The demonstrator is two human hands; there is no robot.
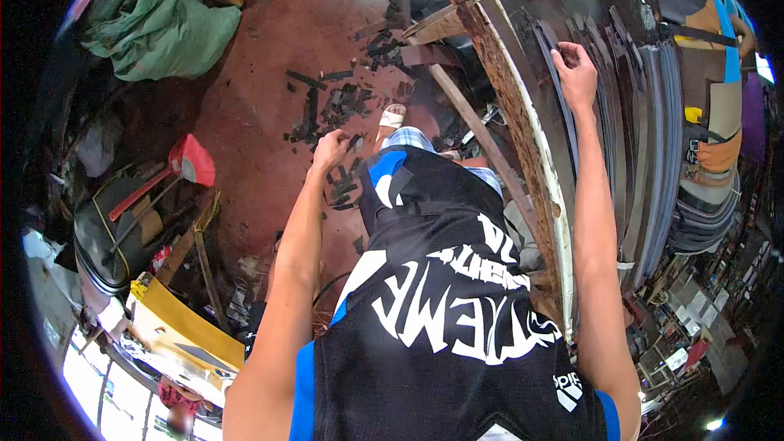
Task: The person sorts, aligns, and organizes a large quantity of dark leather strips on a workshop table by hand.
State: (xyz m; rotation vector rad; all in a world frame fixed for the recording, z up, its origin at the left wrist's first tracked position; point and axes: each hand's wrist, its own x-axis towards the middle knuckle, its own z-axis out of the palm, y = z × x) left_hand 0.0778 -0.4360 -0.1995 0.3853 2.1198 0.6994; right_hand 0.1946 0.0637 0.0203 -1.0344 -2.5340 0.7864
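Note:
My left hand (331, 149) hangs over the red floor beside my leg, its fingers curled in. Whether anything small is inside them I cannot make out. Dark scraps (343, 102) lie scattered on the floor beyond it. My right hand (576, 73) is above the worktable, fingers loosely bent with a gap between thumb and fingertips, and nothing shows in it. Just under and beside that hand run long dark strips (604, 90), laid side by side along the table. A stack of grey-blue strips (660, 131) lies further right.
The table's worn, white-edged wooden rim (523, 90) runs along my right side, with a wooden plank (482, 131) leaning below it. At left are a green cloth heap (163, 24), a red dustpan (194, 161) and a yellow panel (184, 322). Folded sheets (710, 208) are piled at right.

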